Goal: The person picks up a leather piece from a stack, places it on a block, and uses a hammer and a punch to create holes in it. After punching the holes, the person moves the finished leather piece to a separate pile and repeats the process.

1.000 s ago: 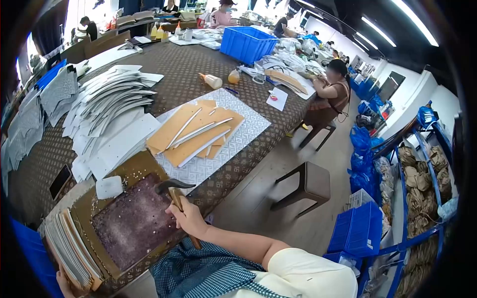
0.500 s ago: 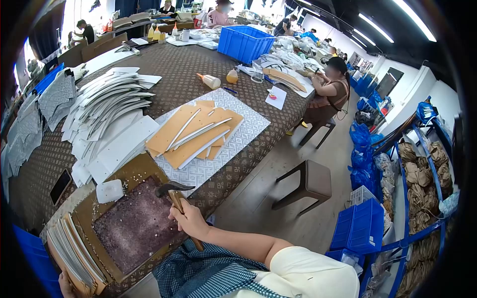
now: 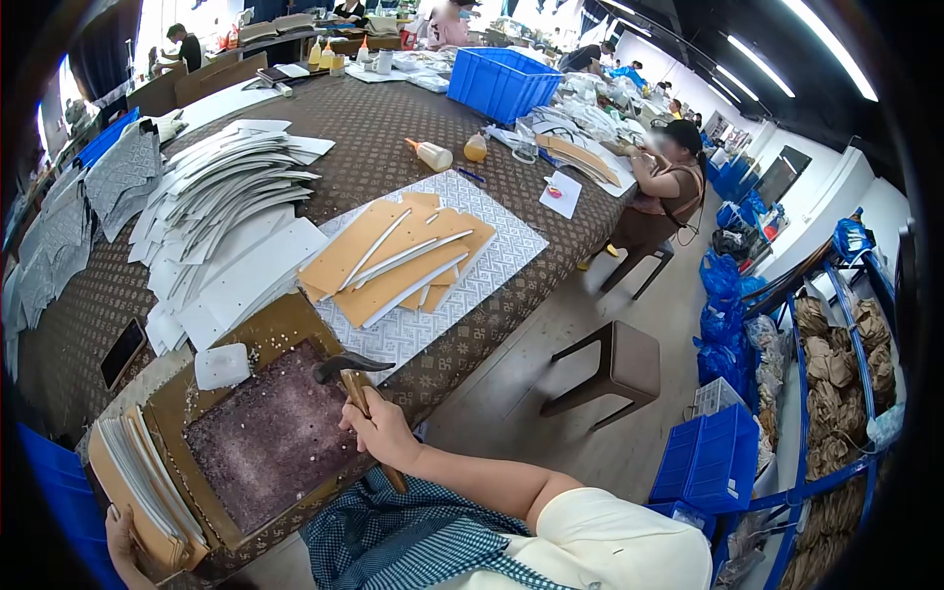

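My right hand (image 3: 385,433) is closed round the wooden handle of a claw hammer (image 3: 352,370), whose dark head is over the far right corner of a worn purple-brown pad (image 3: 275,438). My left hand (image 3: 120,536) is at the bottom left, its fingers curled on the outer edge of a stack of tan and white card sheets (image 3: 147,482). That stack stands on edge beside the pad's brown board (image 3: 280,327). A small white plastic dish (image 3: 222,367) sits at the board's far left corner. Little white bits are scattered on the pad.
Tan card pieces (image 3: 393,256) lie on a patterned sheet (image 3: 511,236). Large white sheets (image 3: 216,206) are piled at left, near a phone (image 3: 123,354). Farther back are glue bottles (image 3: 431,154) and a blue crate (image 3: 503,87). A stool (image 3: 629,359) stands right; a co-worker (image 3: 669,182) sits beyond.
My left hand has moved up along the outer side of the card stack and shows more. The right hand keeps the hammer at nearly the same spot. The view has shifted slightly.
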Available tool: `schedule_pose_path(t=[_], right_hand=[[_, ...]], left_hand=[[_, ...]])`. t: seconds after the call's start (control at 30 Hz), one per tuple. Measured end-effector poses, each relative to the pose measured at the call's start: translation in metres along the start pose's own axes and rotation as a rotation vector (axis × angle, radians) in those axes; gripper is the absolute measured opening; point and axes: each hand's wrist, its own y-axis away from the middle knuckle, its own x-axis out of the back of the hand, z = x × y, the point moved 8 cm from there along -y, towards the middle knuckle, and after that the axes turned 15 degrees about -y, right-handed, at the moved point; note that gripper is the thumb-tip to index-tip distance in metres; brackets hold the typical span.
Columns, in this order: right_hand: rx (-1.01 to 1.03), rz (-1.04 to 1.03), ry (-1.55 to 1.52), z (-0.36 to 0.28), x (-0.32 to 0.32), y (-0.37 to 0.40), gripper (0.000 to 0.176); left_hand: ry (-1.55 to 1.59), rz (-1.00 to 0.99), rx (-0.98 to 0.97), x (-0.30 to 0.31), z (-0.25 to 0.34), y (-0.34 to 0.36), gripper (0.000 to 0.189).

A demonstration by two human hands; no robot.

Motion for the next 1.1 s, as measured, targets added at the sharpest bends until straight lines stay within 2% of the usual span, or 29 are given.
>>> schedule_pose_path(t=[0.17,0.27,0.33,0.37,0.4,0.43,0.47,0.5,0.53,0.57,0.6,0.67,0.77,0.8,0.9,1.03,1.1], right_hand=[[0.021,-0.002,-0.041,0.006,0.001,0.000,0.024],[0.025,0.005,-0.031,0.002,0.001,0.000,0.021],[0.016,-0.007,-0.065,-0.002,-0.001,0.001,0.019],[-0.014,0.028,-0.071,-0.005,-0.001,0.003,0.020],[-0.027,0.027,-0.058,0.006,0.001,0.000,0.022],[-0.063,0.028,-0.091,0.010,0.001,-0.001,0.021],[-0.010,0.018,-0.134,0.006,0.000,0.000,0.021],[-0.029,0.031,-0.118,0.001,-0.001,0.000,0.018],[-0.043,0.016,-0.113,0.003,-0.001,-0.001,0.018],[-0.012,-0.004,-0.141,0.006,0.000,-0.002,0.019],[0.023,-0.015,-0.122,0.006,0.000,-0.002,0.019],[0.029,-0.035,-0.100,0.004,-0.001,-0.002,0.019],[0.043,-0.036,-0.077,0.002,0.001,-0.002,0.020],[0.044,-0.035,-0.078,0.002,0.001,-0.002,0.020],[0.054,-0.036,-0.085,0.004,0.002,-0.003,0.020],[0.064,-0.043,-0.097,0.007,0.002,-0.003,0.020],[0.069,-0.042,-0.095,0.004,0.003,-0.003,0.020]], left_hand=[[-0.093,-0.098,-0.132,-0.024,0.055,-0.004,0.055],[-0.257,-0.119,-0.190,-0.053,0.092,-0.003,0.078],[-0.343,-0.032,-0.110,-0.066,0.092,-0.017,0.049],[-0.305,-0.062,-0.025,-0.075,0.090,-0.018,0.049],[-0.404,-0.127,-0.025,-0.082,0.092,-0.022,0.047],[-0.470,-0.118,0.059,-0.081,0.090,-0.020,0.051],[-0.536,-0.026,-0.073,-0.074,0.093,-0.022,0.060],[-0.567,-0.128,-0.002,-0.075,0.092,-0.021,0.073],[-0.718,0.015,-0.038,-0.066,0.102,-0.016,0.082],[-0.614,-0.030,0.022,-0.068,0.101,-0.012,0.087],[-0.761,0.056,0.045,-0.060,0.104,-0.009,0.089],[-0.701,0.070,0.054,-0.056,0.099,-0.010,0.088],[-0.698,0.080,0.077,-0.061,0.120,0.004,0.085],[-0.718,0.115,0.070,-0.059,0.120,0.003,0.073],[-0.671,0.225,0.026,-0.051,0.124,0.009,0.054],[-0.655,0.370,-0.122,-0.034,0.144,0.024,0.027],[-0.453,0.347,-0.180,-0.041,0.162,0.038,0.014]])
